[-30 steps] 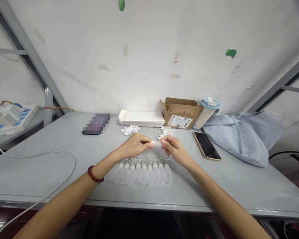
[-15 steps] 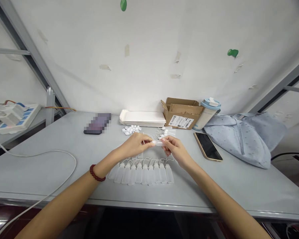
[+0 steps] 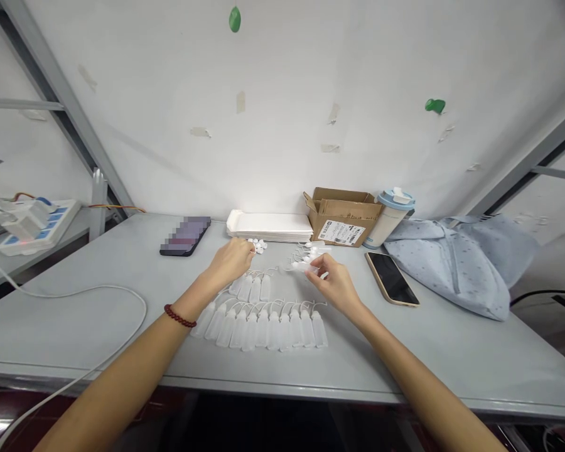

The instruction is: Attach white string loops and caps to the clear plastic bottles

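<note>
My left hand (image 3: 234,258) reaches into the pile of small white caps (image 3: 260,245). Its fingers are closed and pointing down at the pile; whether a cap is between them is hidden. In my right hand (image 3: 333,279), thumb and fingers pinch a small translucent plastic bottle (image 3: 302,267) lying sideways, its thin tube pointing left. Just behind it are several more such bottles (image 3: 316,250) with white tops. In front of my hands, a row of translucent bottles (image 3: 262,329) with curved thin tubes lies side by side. A shorter row of bottles (image 3: 255,289) lies behind that one.
Along the wall stand a stack of white flat boxes (image 3: 273,225), an open cardboard box (image 3: 346,216) and a blue-lidded cup (image 3: 390,218). A phone (image 3: 392,279) and a pale blue cloth bag (image 3: 456,263) lie right. Another phone (image 3: 184,236) and a white cable (image 3: 98,287) are left.
My left hand has let go of the bottle and moved left and back to the white caps. My right hand keeps the bottle, almost in the same spot.
</note>
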`<state>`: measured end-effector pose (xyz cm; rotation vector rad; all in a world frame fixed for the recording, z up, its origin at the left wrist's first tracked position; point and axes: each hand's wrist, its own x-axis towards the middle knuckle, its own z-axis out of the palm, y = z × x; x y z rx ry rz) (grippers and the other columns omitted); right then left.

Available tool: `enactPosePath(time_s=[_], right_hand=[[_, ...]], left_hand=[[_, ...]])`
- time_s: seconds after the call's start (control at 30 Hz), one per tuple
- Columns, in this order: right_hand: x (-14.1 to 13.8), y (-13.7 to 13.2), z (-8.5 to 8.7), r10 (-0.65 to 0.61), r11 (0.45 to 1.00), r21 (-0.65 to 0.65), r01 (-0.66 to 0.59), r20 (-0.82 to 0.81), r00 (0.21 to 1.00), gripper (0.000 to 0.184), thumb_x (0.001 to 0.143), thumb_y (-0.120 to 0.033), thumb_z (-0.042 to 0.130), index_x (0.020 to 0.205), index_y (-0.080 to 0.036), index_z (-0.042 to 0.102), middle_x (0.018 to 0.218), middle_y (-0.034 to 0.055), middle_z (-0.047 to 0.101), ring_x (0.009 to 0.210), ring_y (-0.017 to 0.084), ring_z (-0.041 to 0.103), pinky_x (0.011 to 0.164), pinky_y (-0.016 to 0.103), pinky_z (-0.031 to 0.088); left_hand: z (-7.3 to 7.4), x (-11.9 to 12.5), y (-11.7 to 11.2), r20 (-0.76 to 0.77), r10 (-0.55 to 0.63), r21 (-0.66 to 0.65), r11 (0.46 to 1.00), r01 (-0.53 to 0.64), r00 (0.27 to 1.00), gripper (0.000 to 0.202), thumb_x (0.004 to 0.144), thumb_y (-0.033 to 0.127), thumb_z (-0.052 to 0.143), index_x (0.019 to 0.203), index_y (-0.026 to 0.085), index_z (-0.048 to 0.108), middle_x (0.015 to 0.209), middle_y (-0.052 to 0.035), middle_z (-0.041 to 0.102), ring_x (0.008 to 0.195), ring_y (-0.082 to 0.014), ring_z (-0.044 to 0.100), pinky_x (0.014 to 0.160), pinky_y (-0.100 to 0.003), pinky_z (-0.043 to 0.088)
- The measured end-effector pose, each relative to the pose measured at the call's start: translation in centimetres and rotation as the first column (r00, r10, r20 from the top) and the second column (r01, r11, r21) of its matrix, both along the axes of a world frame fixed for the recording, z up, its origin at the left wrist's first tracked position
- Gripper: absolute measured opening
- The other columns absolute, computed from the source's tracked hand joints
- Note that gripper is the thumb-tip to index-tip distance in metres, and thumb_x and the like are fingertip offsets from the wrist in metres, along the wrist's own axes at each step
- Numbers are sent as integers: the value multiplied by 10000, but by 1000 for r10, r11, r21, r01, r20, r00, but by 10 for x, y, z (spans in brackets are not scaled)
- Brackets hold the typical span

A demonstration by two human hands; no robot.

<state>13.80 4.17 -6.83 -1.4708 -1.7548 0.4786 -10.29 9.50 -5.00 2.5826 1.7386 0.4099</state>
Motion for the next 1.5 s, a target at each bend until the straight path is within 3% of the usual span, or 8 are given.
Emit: enactPosePath(time_s=[0.17, 0.33, 0.7, 0.8, 0.9, 1.1, 1.2, 1.5], right_hand=[[4, 3, -5, -19, 998, -61, 26, 108, 994, 136, 722, -311, 563, 777, -210, 491, 629, -13, 553, 611, 167, 536, 552, 259, 371], [6, 5, -6, -16, 993, -110, 41, 222, 975, 94, 725, -253, 554, 770, -210, 485, 685, -1, 569, 599, 155, 509, 563, 260, 356], [5, 2, -4, -40, 998, -36, 56, 353, 935, 55, 777, -219, 538, 811, -174, 542, 894, 72, 603, 778, 188, 542, 647, 286, 380], [2, 0, -4, 3, 1000, 22, -11, 323, 947, 83, 818, -245, 518, 846, -172, 543, 920, 80, 595, 818, 200, 543, 692, 312, 408], [-3, -4, -1, 154, 980, 78, -183, 289, 945, 134, 869, -270, 475, 921, -178, 558, 938, 88, 591, 885, 213, 532, 748, 338, 432], [-18, -21, 11, 512, 837, -14, -546, 371, 775, 332, 938, -332, 382, 1209, -234, 547, 1071, 94, 563, 984, 213, 482, 895, 385, 409], [-26, -30, 17, 575, 803, -111, -586, 403, 712, 383, 948, -381, 340, 1281, -289, 506, 1118, 90, 527, 1028, 220, 456, 920, 407, 399], [-34, -30, 13, 577, 806, -158, -570, 422, 699, 397, 954, -393, 302, 1266, -276, 520, 1075, 98, 511, 999, 222, 453, 915, 421, 392]], left_hand=[[-5, -1, 3, 23, -88, 2, 996, 88, 996, 307, 844, 149, 430, 1087, 139, 618, 1133, -106, 612, 1071, -263, 519, 886, -366, 437], [-10, -2, 8, 31, -242, 13, 970, 242, 970, 389, 841, 61, 366, 1146, 152, 591, 1296, -79, 541, 1102, -244, 506, 943, -398, 409], [-14, 2, 7, 21, -275, -85, 957, 276, 961, 441, 816, 4, 353, 1130, 181, 608, 1274, -47, 561, 1109, -227, 495, 922, -338, 422], [-13, 3, 7, 16, -260, -69, 963, 261, 965, 429, 822, 10, 352, 1133, 160, 607, 1274, -69, 551, 1131, -234, 481, 945, -353, 411], [-14, 3, 7, 17, -230, -56, 972, 230, 973, 410, 825, 20, 364, 1128, 146, 611, 1300, -102, 515, 1160, -254, 464, 953, -378, 409], [-22, 1, 12, 51, -205, -5, 979, 206, 977, 402, 838, 41, 357, 1131, 151, 609, 1287, -126, 501, 1187, -273, 455, 961, -399, 403], [-25, 0, 14, 57, -197, 6, 980, 197, 979, 392, 832, 39, 364, 1108, 150, 619, 1227, -134, 538, 1151, -267, 484, 953, -396, 408], [-19, 3, 11, 20, -173, -64, 983, 174, 985, 368, 825, 43, 376, 1080, 125, 628, 1065, -137, 632, 1047, -249, 553, 897, -366, 448]])
